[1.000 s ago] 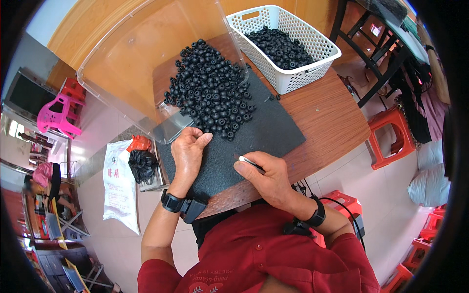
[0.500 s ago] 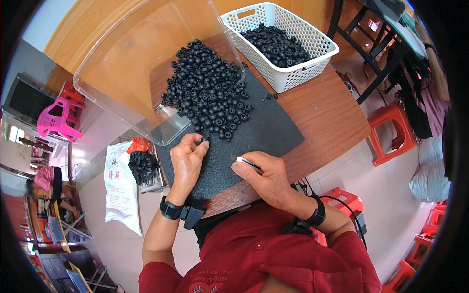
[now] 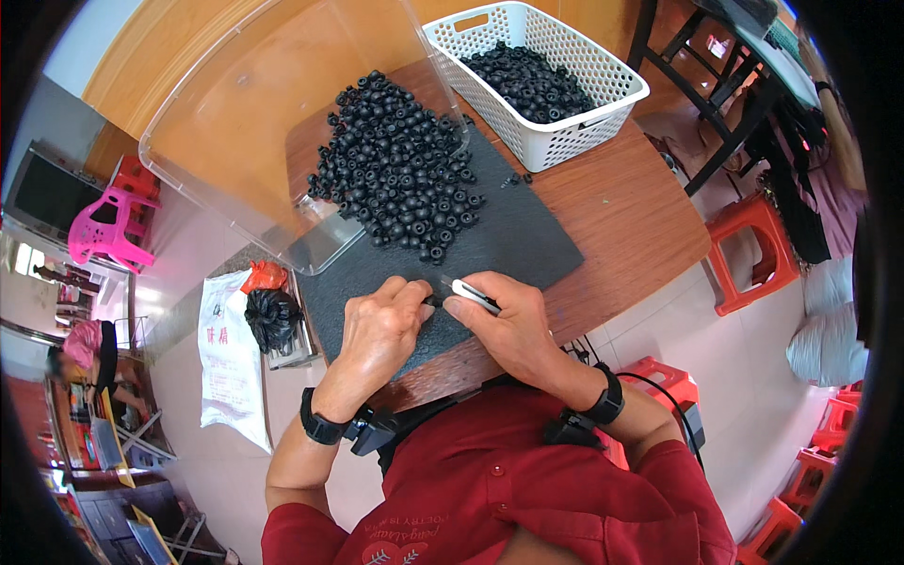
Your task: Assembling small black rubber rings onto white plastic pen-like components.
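My left hand [image 3: 379,328] pinches a small black hollow rubber-like piece [image 3: 433,300] over the dark textured mat [image 3: 527,235]. Close to it on the right, my right hand [image 3: 513,325] grips a white-handled utility knife [image 3: 476,295]. The short blade points up and left, just above the held piece; I cannot tell whether it touches. Beyond my hands lies a heap of black rounded pieces with holes [image 3: 400,174], partly inside a tilted clear plastic bin [image 3: 202,212] and spilling onto the mat.
A white perforated basket [image 3: 586,137] with many black pieces stands at the far right of the wooden table [image 3: 650,212]. A few black scraps [image 3: 516,179] lie near it. On the floor are a white sack [image 3: 231,367], a black plastic bag [image 3: 273,318] and a red stool [image 3: 753,254].
My left hand has moved right and nearer to me with the black piece. My right hand has shifted slightly with the knife, so both hands are now close together.
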The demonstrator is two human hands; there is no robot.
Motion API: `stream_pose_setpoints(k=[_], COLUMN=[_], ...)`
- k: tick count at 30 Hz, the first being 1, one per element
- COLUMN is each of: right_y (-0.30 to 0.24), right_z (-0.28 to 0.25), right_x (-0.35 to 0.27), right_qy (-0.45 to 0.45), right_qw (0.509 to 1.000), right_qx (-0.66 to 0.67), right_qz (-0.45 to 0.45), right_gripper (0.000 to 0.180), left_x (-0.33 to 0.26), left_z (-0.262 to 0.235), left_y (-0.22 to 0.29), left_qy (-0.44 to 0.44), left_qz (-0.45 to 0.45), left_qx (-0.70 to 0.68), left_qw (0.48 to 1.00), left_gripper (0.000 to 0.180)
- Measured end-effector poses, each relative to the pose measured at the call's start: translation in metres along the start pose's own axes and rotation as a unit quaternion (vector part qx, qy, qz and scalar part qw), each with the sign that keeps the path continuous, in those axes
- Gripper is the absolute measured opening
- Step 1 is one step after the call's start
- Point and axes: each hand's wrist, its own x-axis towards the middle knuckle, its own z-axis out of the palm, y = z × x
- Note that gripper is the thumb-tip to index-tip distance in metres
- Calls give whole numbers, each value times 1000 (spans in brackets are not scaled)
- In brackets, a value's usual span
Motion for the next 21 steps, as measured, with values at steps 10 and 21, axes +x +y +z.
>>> stream_pose_setpoints(k=[10,21], right_y=[-14,-21], right_z=[-1,5], right_x=[-2,-8], right_qy=[-16,-3], right_qw=[990,980], right_qx=[133,197], right_qz=[37,16], right_gripper=[13,14], left_x=[-6,-15], left_z=[1,12], left_y=[23,34], left_qy=[64,140], left_qz=[-223,-206], left_qx=[-572,-697], left_qw=[787,673], left_gripper=[15,29])
